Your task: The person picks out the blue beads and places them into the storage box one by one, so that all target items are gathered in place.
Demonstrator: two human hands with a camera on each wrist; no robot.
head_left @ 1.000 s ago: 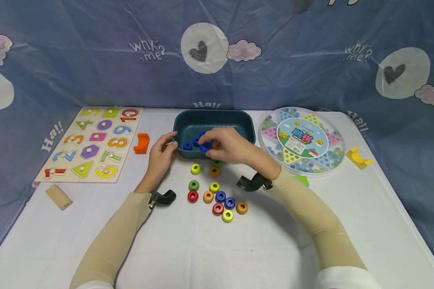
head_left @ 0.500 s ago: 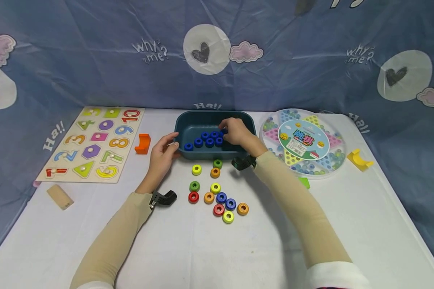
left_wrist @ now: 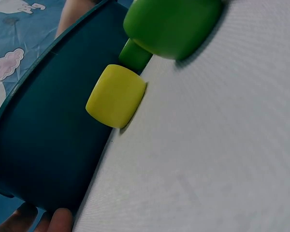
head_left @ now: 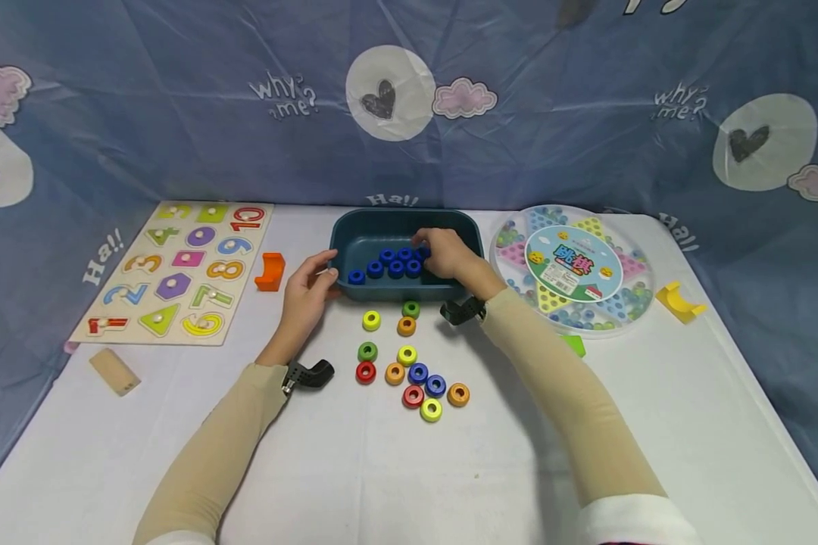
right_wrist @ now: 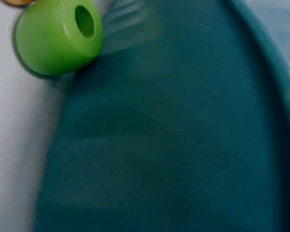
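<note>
In the head view my left hand [head_left: 303, 295] rests against the left end of a dark teal tray [head_left: 409, 294], its fingertips touching the outside near the rim. The left wrist view shows those fingertips [left_wrist: 61, 221] against the tray wall. My right hand [head_left: 450, 257] reaches into the tray's right part and pinches a blue ring-shaped bead [head_left: 423, 253], partly hidden by the fingers. Several other blue beads [head_left: 396, 269] stand in two rows to its left. The right wrist view is blurred and shows the tray's outer wall, without the hand.
Several loose beads lie in front of the tray, among them a green bead [head_left: 411, 309], a yellow bead [head_left: 371, 320] and a red bead [head_left: 365, 372]. A number puzzle board [head_left: 177, 276] lies left; a round marble game box [head_left: 572, 265] lies right. An orange block [head_left: 270, 272] stands nearby.
My right hand has moved right inside the tray, from the left-middle to the end of the blue bead rows. It shifts only slightly over the last half second. My left hand stays at the tray.
</note>
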